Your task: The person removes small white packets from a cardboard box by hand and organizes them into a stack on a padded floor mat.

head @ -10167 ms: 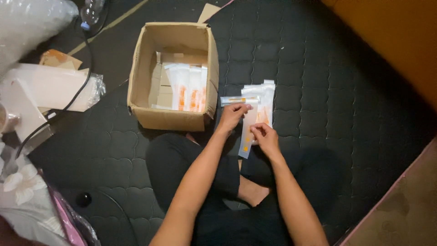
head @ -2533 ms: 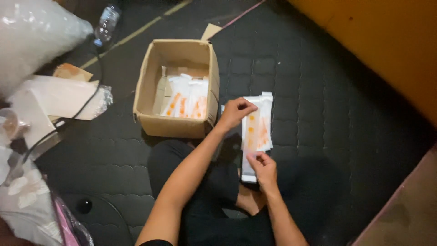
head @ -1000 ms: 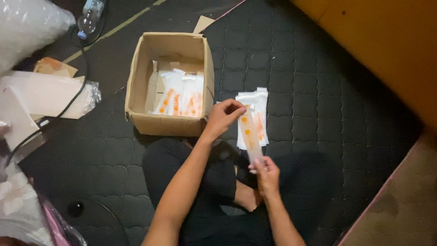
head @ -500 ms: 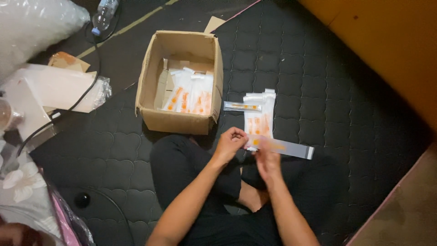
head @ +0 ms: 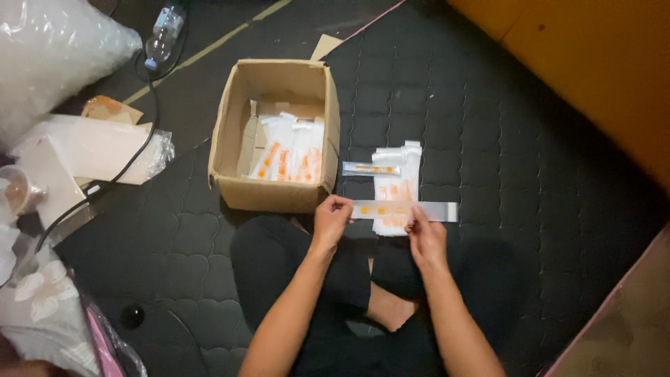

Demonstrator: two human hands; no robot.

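Observation:
Both hands hold a long clear packet (head: pixel 405 210) with orange marks, kept level across my lap. My left hand (head: pixel 331 218) pinches its left end, my right hand (head: pixel 426 237) grips it near the middle. Under it, on the dark quilted mat, lies a small pile of like white-and-orange packets (head: pixel 395 183), with one narrow packet (head: pixel 370 169) set crosswise at its left. To the left stands an open cardboard box (head: pixel 227 132) with several more packets (head: pixel 289 150) inside.
White plastic-wrapped bundles (head: pixel 84 150) and a black cable (head: pixel 132 153) lie at the left, a plastic bottle (head: pixel 163 31) at the top. A big clear bag (head: pixel 56 59) fills the top-left corner. An orange wall (head: pixel 593 70) runs along the right. A black cap (head: pixel 132 315) lies bottom left.
The packet, held upright over the pile a second ago, is now turned level between both hands. My left hand came back from the pile to take its left end.

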